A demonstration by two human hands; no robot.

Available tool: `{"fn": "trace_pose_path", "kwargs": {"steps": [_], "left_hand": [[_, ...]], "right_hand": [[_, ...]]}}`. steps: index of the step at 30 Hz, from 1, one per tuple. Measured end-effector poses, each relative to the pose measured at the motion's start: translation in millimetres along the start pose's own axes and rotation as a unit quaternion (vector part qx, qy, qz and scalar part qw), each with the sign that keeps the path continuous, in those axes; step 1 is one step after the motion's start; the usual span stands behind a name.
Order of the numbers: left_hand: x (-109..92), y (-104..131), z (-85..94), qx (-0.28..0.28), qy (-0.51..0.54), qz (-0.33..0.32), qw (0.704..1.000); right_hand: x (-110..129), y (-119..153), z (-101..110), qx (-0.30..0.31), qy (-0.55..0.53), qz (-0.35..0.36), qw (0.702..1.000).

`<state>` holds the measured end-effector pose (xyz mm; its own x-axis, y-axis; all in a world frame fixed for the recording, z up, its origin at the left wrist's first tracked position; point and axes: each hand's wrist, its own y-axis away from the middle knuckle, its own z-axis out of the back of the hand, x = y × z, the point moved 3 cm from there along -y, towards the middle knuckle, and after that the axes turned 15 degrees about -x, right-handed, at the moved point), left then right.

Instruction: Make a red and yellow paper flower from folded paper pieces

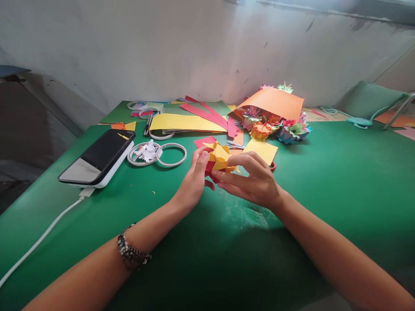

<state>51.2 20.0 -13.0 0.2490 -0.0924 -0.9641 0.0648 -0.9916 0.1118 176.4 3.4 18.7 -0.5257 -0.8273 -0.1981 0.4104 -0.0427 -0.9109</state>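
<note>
Between my two hands, above the green table [181,263], is a paper flower [220,156] with yellow curled petals and a red lower part. My left hand [193,179] grips its left side, thumb toward me. From the right, my right hand [256,177] has its fingers closed on the flower's near edge and underside. Parts of the red base are hidden behind my fingers. Just beyond my hands lie a yellow paper square [260,150] and scissors [236,145], partly covered, with a red handle showing by my right hand.
At left, a phone [105,151] rests on a white block with a cable [42,246]. Tape rings [171,155] lie beside it, one holding white paper scraps [147,151]. Behind are a yellow strip [188,122], red strips [207,113], finished paper flowers [293,131] and an orange sheet [272,103].
</note>
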Motion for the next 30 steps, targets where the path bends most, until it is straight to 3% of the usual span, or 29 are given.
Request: {"fn": "trace_pose_path", "kwargs": {"steps": [3,7,10,13,16,20,27,30], "left_hand": [[-0.5,-1.4,2.8,-0.017,-0.049,-0.046,0.998],[-3.3,1.2,3.2,-0.007,-0.142,-0.163,0.976],[-4.5,5.5,1.7,0.009,-0.193,-0.222,0.956],[-3.9,7.9,0.9,0.026,-0.201,-0.223,0.953],[-3.4,8.4,1.0,0.039,-0.197,-0.224,0.954],[-2.5,8.0,1.5,0.053,-0.185,-0.230,0.954],[-1.2,8.5,1.0,0.050,-0.199,-0.225,0.952],[-1.0,9.2,0.6,0.052,-0.210,-0.223,0.951]], "right_hand": [[0.6,-2.0,2.7,-0.017,-0.043,-0.038,0.998],[-6.2,-3.2,3.8,-0.051,-0.061,-0.204,0.976],[-11.5,0.3,-2.4,-0.001,-0.129,-0.327,0.936],[-13.2,3.2,-7.6,0.057,-0.201,-0.386,0.899],[-13.2,3.6,-7.8,0.075,-0.239,-0.399,0.882],[-12.2,3.6,-6.7,0.066,-0.242,-0.395,0.884],[-9.1,1.8,-8.3,0.038,-0.134,-0.309,0.941],[-8.0,1.5,-8.9,0.025,-0.096,-0.287,0.953]]}}
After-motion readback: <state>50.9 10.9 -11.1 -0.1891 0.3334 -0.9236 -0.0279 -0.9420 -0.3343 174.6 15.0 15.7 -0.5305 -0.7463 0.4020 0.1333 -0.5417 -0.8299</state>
